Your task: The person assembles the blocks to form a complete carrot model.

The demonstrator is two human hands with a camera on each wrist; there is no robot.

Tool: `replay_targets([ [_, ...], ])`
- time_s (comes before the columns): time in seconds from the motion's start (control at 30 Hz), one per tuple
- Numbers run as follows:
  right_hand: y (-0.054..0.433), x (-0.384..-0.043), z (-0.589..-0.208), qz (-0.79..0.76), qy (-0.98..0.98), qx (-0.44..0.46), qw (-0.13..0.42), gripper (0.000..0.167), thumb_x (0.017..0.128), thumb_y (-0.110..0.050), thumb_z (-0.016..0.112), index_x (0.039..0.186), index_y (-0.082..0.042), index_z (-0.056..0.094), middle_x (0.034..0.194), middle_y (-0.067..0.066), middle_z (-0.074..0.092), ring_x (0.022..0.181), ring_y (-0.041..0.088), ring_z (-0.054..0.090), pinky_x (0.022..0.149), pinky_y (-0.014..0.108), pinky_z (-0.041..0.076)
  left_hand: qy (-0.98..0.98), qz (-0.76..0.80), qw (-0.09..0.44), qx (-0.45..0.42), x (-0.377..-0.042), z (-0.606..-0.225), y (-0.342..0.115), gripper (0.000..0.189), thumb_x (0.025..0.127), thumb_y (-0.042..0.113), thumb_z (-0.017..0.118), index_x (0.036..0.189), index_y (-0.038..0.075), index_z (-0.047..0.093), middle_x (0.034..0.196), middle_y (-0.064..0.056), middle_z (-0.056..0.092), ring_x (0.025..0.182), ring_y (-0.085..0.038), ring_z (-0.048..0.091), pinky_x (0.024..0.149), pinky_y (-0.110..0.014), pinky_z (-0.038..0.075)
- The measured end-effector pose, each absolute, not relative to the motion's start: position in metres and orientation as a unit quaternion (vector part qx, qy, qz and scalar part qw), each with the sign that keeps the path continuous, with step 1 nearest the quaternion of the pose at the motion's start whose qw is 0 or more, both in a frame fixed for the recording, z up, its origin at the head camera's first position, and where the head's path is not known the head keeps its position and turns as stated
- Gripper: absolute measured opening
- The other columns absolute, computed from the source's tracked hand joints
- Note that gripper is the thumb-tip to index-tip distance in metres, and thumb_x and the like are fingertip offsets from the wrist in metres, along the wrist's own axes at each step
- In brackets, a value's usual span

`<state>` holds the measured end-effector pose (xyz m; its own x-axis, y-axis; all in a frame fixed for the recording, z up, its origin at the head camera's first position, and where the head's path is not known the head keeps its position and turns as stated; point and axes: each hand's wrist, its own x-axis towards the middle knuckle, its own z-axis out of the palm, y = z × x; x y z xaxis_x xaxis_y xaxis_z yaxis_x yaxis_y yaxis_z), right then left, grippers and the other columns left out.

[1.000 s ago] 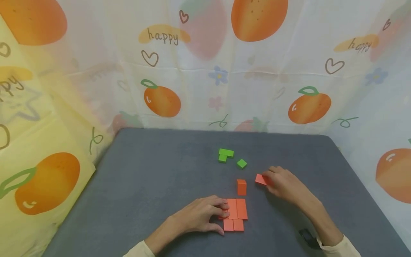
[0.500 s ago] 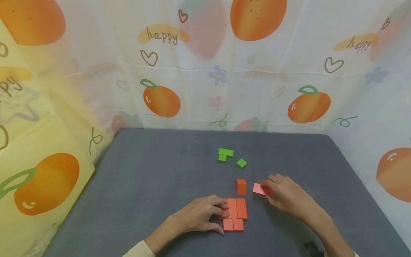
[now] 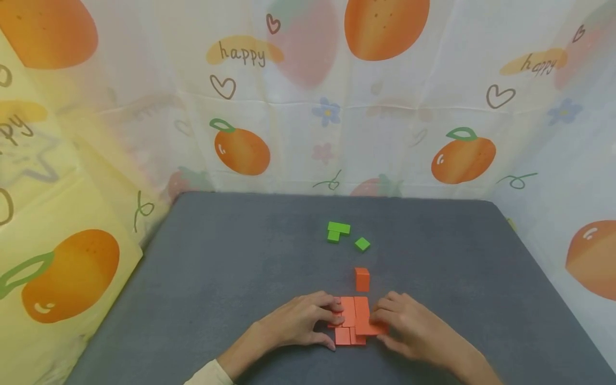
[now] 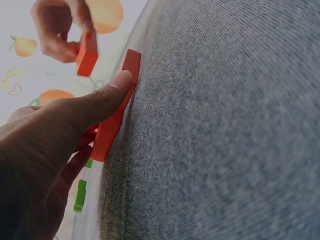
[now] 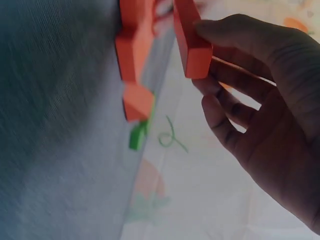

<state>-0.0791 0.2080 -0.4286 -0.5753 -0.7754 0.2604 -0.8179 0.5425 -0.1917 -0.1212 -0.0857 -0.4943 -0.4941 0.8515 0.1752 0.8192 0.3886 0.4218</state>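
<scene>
Flat orange-red blocks (image 3: 347,310) lie packed side by side on the grey table. At their left edge my left hand (image 3: 303,321) holds them, fingers bent over the left block and thumb by the near row; the left wrist view shows the thumb (image 4: 107,97) touching a block. My right hand (image 3: 416,334) pinches an oblong orange block (image 5: 192,47) between thumb and fingers. In the head view it overlaps the group's right side; both wrist views show it raised above the others. Just behind the group an orange block (image 3: 362,279) stands upright.
Farther back lie green blocks: an oblong one (image 3: 339,228) touching a smaller one (image 3: 333,237), and a turned one (image 3: 362,244) apart to their right. A fruit-printed cloth (image 3: 298,155) hangs behind the grey table (image 3: 231,256).
My right hand has brought its orange block nearer and to the left, from beside the upright block to over the group's right side. The left hand stays in place.
</scene>
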Motion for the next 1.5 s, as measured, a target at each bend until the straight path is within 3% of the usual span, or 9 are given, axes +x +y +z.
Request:
replay_targets([
  [0.27,0.193,-0.06,-0.453,0.194,-0.851,0.488,0.004,0.018,0.093,-0.023,0.08,0.108,-0.024,0.07,0.098,-0.016,0.066,0.09,-0.001,0.05,0.076,0.019,0.049,0.833,0.23,0.046,0.502,-0.121,-0.493,-0.086,0.054,0.087,0.051,0.081,0.132,0.021,0.074,0.137,0.005,0.068,0.128,-0.008,0.061,0.108,-0.026,0.053],
  [0.47,0.184,-0.057,-0.464,0.178,-0.838,0.514,0.034,0.014,0.096,-0.028,0.077,0.107,-0.023,0.069,0.101,-0.014,0.066,0.092,0.001,0.054,0.081,0.021,0.051,0.829,0.225,0.04,0.51,-0.121,-0.492,-0.086,0.055,0.087,0.052,0.08,0.131,0.02,0.074,0.137,0.004,0.068,0.129,-0.01,0.06,0.109,-0.028,0.052],
  [0.6,0.182,-0.056,-0.467,0.153,-0.84,0.516,0.064,0.015,0.094,-0.03,0.079,0.103,-0.024,0.069,0.099,-0.014,0.063,0.09,0.001,0.051,0.079,0.018,0.048,0.827,0.225,0.041,0.513,-0.121,-0.492,-0.086,0.055,0.088,0.052,0.079,0.132,0.019,0.074,0.137,0.004,0.068,0.132,-0.011,0.058,0.111,-0.029,0.051],
  [1.03,0.179,-0.059,-0.473,0.146,-0.849,0.5,0.088,0.024,0.085,-0.029,0.087,0.095,-0.026,0.065,0.094,-0.015,0.053,0.087,-0.001,0.045,0.076,0.015,0.041,0.825,0.224,0.04,0.518,-0.122,-0.492,-0.085,0.054,0.088,0.053,0.078,0.13,0.019,0.074,0.136,0.004,0.069,0.133,-0.012,0.058,0.112,-0.028,0.05],
  [1.3,0.178,-0.059,-0.472,0.156,-0.852,0.492,0.083,0.03,0.085,-0.031,0.087,0.107,-0.025,0.066,0.094,-0.015,0.057,0.091,-0.001,0.048,0.077,0.016,0.042,0.824,0.228,0.035,0.518,-0.122,-0.493,-0.085,0.052,0.089,0.052,0.078,0.129,0.018,0.075,0.135,0.003,0.069,0.131,-0.012,0.058,0.11,-0.028,0.051],
  [1.5,0.177,-0.059,-0.471,0.155,-0.849,0.496,0.092,0.031,0.083,-0.029,0.089,0.105,-0.025,0.066,0.093,-0.015,0.056,0.09,-0.001,0.047,0.078,0.016,0.041,0.823,0.228,0.032,0.519,-0.121,-0.492,-0.084,0.051,0.089,0.051,0.078,0.127,0.017,0.076,0.134,0.002,0.07,0.13,-0.012,0.059,0.11,-0.027,0.052],
])
